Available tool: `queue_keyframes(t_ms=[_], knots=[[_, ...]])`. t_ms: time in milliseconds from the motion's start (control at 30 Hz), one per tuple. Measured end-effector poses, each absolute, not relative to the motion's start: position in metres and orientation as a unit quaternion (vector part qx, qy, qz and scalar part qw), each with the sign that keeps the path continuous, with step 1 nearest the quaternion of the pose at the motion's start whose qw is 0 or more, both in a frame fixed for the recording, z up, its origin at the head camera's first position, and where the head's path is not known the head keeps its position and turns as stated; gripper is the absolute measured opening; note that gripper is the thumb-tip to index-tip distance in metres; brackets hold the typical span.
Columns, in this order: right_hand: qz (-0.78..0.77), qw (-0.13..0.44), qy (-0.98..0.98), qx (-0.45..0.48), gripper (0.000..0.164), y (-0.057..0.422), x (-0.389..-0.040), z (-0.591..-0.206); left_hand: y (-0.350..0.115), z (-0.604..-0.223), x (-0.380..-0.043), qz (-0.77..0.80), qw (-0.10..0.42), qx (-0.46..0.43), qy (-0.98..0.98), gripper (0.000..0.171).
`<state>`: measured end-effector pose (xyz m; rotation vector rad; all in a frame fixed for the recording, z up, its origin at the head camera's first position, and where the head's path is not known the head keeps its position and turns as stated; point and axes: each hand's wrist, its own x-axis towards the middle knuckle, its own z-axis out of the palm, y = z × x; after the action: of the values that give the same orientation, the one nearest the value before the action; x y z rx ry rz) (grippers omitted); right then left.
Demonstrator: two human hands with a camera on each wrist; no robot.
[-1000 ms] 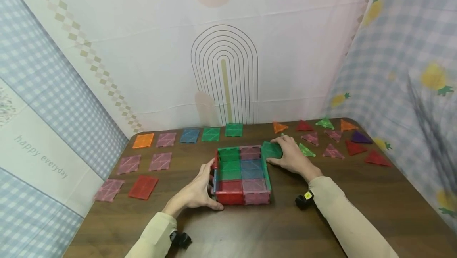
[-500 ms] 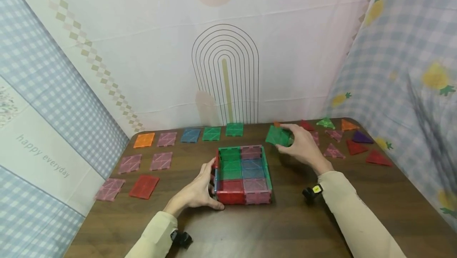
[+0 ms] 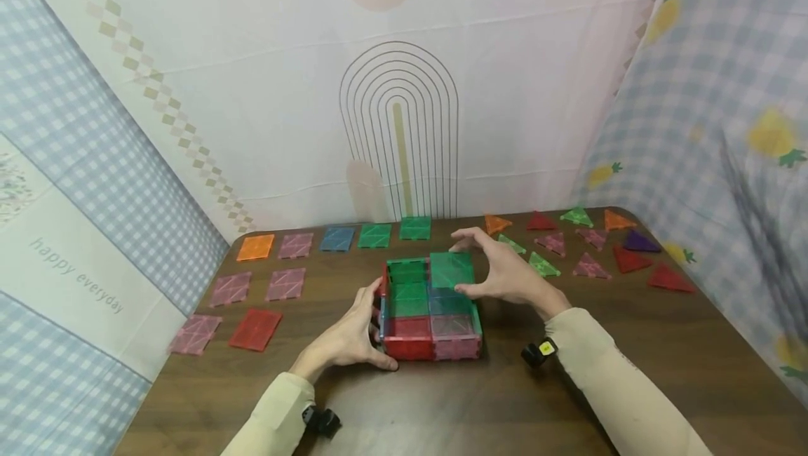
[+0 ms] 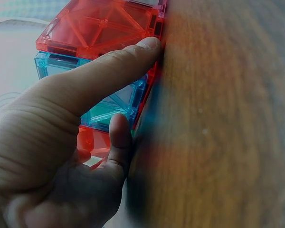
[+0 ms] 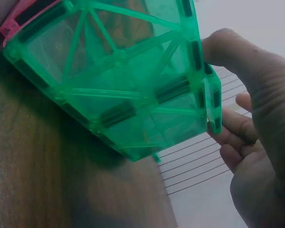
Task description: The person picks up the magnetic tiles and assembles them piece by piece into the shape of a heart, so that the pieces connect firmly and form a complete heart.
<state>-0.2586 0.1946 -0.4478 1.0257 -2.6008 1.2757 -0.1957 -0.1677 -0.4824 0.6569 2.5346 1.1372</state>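
A low open box of see-through magnetic tiles, with red, pink, green and blue squares, stands mid-table. My left hand grips its left side, the thumb at the front lower corner and the fingers along the side. In the left wrist view that thumb lies across a blue tile onto a red tile. My right hand holds a green square tile flat over the box's back right corner, thumb at its near right edge. The right wrist view shows the box's green side wall, with the fingertips partly hidden.
Loose square tiles lie left and behind, among them an orange square, a red square and a green square. Several triangle tiles, including a purple triangle, lie at the back right. A patterned cloth hangs behind the table.
My right hand lifted the green square from beside the box's right wall, swung it rightward, then brought it left over the back right corner. The left hand has stayed put.
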Motion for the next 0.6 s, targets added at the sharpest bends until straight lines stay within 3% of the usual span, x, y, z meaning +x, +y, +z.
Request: queue_keyframes(t_ms=[600], knots=[[0.437,-0.014,-0.838,0.325,0.079,0.221,-0.257,-0.456,-0.158,-0.477,-0.203,0.359,0.128,0.301,0.874,0.147]])
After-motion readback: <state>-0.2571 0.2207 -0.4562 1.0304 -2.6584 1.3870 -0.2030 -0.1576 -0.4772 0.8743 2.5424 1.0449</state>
